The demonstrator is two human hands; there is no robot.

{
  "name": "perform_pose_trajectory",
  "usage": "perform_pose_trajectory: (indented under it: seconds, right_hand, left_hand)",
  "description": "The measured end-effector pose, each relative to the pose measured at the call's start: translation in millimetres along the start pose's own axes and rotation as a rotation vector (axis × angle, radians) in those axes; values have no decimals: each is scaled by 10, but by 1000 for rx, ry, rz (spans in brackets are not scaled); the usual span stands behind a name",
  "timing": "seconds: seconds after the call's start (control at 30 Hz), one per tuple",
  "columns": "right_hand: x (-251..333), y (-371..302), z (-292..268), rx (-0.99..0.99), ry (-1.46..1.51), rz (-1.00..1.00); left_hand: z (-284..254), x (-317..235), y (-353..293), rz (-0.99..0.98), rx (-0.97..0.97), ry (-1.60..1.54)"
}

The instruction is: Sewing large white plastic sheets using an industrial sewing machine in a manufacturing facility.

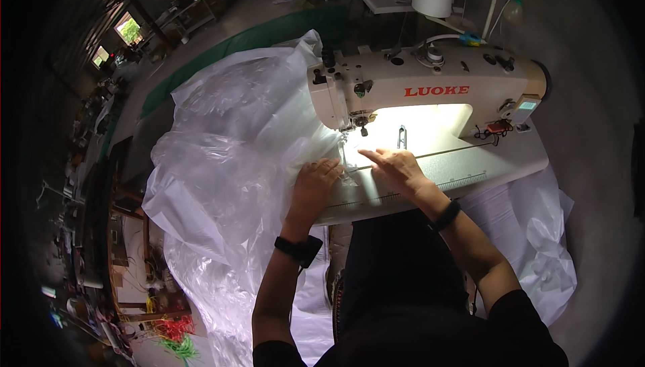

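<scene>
Dark clothing point(430, 327) fills the bottom center of the frame, and both forearms angle upward from there toward the middle. Around each wrist sits a black band. Just left of the needle, the left hand point(314, 184) lies back-up with bent fingers on the edge of the clear plastic sheet point(228, 138); whether it pinches the sheet I cannot tell. At center right, the right hand point(401, 172) rests on the bed of the sewing machine point(430, 85), index finger pointing left toward the needle, other fingers curled; its grip is hidden. Plastic spreads across the frame's left-center, reaching the needle area.
</scene>
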State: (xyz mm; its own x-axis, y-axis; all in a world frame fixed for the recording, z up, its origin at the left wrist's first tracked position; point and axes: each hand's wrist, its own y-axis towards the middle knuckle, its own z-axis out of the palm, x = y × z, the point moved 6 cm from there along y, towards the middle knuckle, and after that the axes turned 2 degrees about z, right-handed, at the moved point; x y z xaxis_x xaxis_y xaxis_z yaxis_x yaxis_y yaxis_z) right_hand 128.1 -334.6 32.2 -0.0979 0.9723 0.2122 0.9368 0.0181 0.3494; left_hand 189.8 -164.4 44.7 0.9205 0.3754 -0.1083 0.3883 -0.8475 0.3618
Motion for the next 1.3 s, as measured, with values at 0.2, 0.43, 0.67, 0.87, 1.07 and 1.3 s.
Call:
perform_pose_trajectory:
  seconds: [0.2, 0.43, 0.67, 0.87, 1.07, 1.3]
  right_hand:
    - [173, 136, 67, 90, 159, -128]
    - [70, 119, 214, -41, 232, 27]
    - [56, 124, 245, -67, 294, 78]
    - [61, 135, 182, -64, 286, 71]
    - [69, 112, 191, -34, 240, 53]
    - [74, 182, 243, 4, 221, -5]
  left_hand:
    - [21, 339, -135, -111, 22, -96]
    - [6, -82, 122, -10, 19, 45]
    - [-92, 1, 205, -26, -175, -100]
    - [81, 294, 368, -432, -18, -272]
    - [214, 288, 378, -442, -88, -235]
    - [253, 261, 382, -417, -138, -435]
